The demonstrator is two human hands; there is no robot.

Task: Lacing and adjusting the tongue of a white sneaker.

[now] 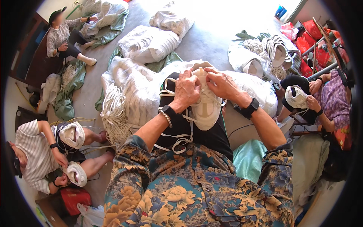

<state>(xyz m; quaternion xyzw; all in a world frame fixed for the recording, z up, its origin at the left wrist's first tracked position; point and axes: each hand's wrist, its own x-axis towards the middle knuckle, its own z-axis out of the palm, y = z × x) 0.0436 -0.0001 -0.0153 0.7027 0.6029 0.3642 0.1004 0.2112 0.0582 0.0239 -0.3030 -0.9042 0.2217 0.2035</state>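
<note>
A white shoe upper point(206, 109) rests on my lap against my black trousers. My left hand point(186, 90) presses on its top left part, fingers curled over it. My right hand point(220, 83) grips the top right edge beside the left hand. White laces point(180, 139) trail from the shoe down over my thigh. Both wrists wear black bands, and the left one has a braided bracelet too.
Piles of white shoe uppers in sacks point(149, 43) lie ahead on the grey floor. A bundle of white cord point(113, 111) sits to my left. A person at left point(36, 151), one at right point(325, 98) and one at the far left back point(62, 36) handle similar white pieces.
</note>
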